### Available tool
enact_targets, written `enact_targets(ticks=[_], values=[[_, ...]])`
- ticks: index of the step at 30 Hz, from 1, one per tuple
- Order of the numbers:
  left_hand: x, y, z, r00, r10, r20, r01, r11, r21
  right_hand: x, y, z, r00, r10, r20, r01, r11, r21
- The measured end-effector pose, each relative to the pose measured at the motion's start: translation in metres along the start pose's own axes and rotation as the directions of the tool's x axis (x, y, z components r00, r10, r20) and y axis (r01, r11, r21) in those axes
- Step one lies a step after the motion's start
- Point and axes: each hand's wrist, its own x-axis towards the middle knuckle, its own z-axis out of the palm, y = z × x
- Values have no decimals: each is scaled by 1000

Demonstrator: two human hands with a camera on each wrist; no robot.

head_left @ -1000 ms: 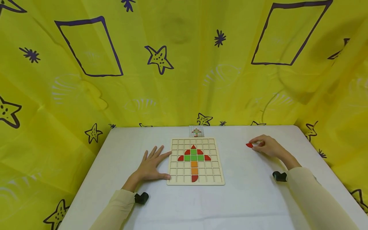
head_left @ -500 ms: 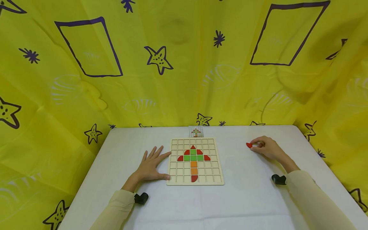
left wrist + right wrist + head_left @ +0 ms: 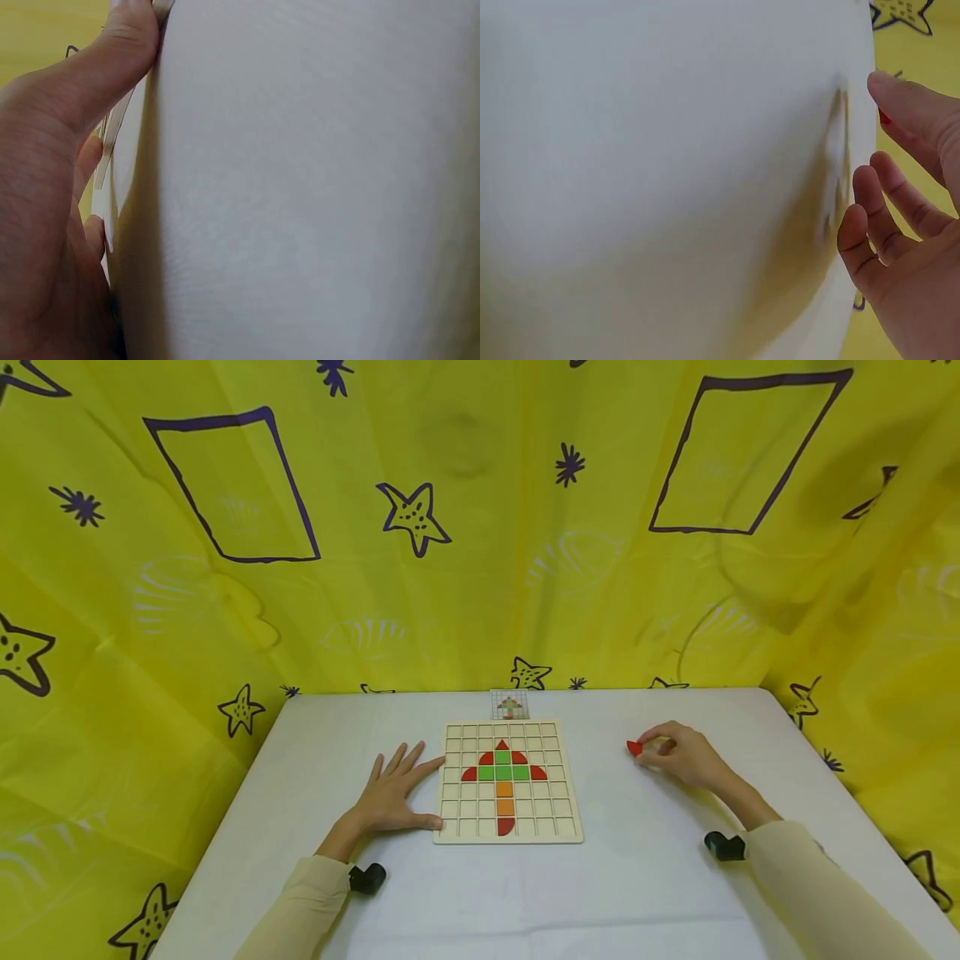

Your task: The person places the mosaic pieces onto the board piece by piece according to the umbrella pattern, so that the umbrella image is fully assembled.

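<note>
A square wooden grid board point(image 3: 555, 810) lies in the middle of the white table, with red, green and orange pieces set in its cells as an arrow-like shape. My left hand point(image 3: 390, 797) lies with fingers spread at the board's left side; its thumb and index fingertip touch the edge. To the right of the board, my right hand point(image 3: 686, 756) pinches a small red piece point(image 3: 634, 748) between thumb and index finger. In the right wrist view only a sliver of the red piece point(image 3: 884, 118) shows behind the thumb; the other fingers are loosely bent.
A small pattern card point(image 3: 510, 704) with a similar coloured shape on a grid sits right behind the board. The white table point(image 3: 600, 893) ends at a yellow curtain point(image 3: 480, 568) with dark drawings. Black wrist cameras point(image 3: 367, 878) are worn at both sleeves.
My right hand, with the red piece, has moved a little left toward the board and slightly nearer to me. The left hand and board keep their places.
</note>
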Motion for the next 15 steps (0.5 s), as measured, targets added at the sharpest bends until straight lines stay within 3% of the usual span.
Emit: enact_targets(ticks=[6,11,15], values=[[0,0,0,1000,1,0,-1,1000,-3,-9,-23,13,996,-84,-25,85,996,24],[0,0,0,1000,0,2,0,1000,-5,-15,-45,28,980,-190,-57,192,981,25],[0,1,-1,1000,0,0,0,1000,3,-18,-65,41,972,-226,-63,228,973,29]])
